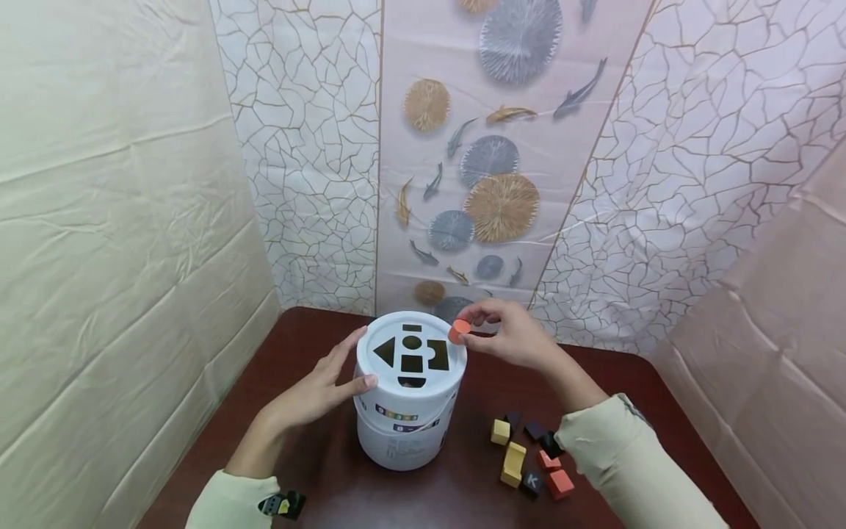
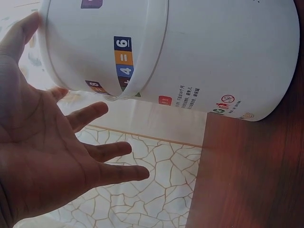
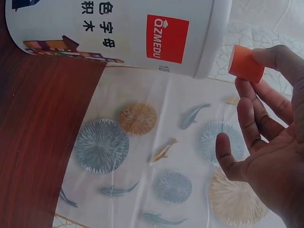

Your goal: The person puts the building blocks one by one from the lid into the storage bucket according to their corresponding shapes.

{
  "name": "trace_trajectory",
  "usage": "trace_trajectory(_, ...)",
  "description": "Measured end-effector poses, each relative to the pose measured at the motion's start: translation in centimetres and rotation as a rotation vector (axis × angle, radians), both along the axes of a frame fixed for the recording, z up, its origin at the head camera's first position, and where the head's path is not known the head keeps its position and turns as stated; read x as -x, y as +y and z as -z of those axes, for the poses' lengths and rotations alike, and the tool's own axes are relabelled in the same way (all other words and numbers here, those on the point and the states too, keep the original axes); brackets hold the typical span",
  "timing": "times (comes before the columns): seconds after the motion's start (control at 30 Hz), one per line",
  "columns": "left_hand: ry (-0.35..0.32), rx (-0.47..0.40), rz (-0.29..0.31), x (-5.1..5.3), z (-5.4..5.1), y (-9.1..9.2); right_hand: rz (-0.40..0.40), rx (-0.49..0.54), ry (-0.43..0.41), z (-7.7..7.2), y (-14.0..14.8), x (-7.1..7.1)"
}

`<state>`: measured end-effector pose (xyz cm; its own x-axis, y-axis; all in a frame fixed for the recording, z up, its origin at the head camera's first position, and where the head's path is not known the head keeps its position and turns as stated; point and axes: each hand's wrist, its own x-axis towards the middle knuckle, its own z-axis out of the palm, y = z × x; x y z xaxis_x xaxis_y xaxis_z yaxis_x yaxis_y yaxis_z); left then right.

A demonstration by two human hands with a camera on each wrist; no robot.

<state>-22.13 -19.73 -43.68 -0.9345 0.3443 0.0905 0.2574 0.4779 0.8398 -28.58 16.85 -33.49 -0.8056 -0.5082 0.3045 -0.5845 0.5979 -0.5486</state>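
Observation:
A white shape-sorter bucket [image 1: 403, 433] stands upright on the table, its lid [image 1: 386, 329] cut with several shaped holes: a triangle, a circle, rectangles and a notched one. Between thumb and fingers my right hand [image 1: 512, 334] pinches an orange cylinder block [image 3: 247, 64], held just above the lid's right rim. My left hand [image 1: 317, 386] steadies the bucket's left side, thumb and a finger touching the lid's edge. In the left wrist view, that hand's other fingers [image 2: 114, 152] are spread straight, off the bucket wall.
Right of the bucket lies a loose group of blocks: a yellow cube [image 1: 500, 432], a yellow notched block [image 1: 512, 464], a black block marked K [image 1: 532, 483], an orange block [image 1: 559, 484] and several dark ones. Patterned cloth [image 1: 317, 147] hangs behind the dark red table [image 1: 463, 507].

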Motion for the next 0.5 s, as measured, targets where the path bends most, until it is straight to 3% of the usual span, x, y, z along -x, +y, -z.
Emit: trace_trajectory(0.5,0.053,0.076,-0.035,0.0,-0.3,-0.1,-0.143,-0.012,0.025,-0.2,-3.9,1.6)
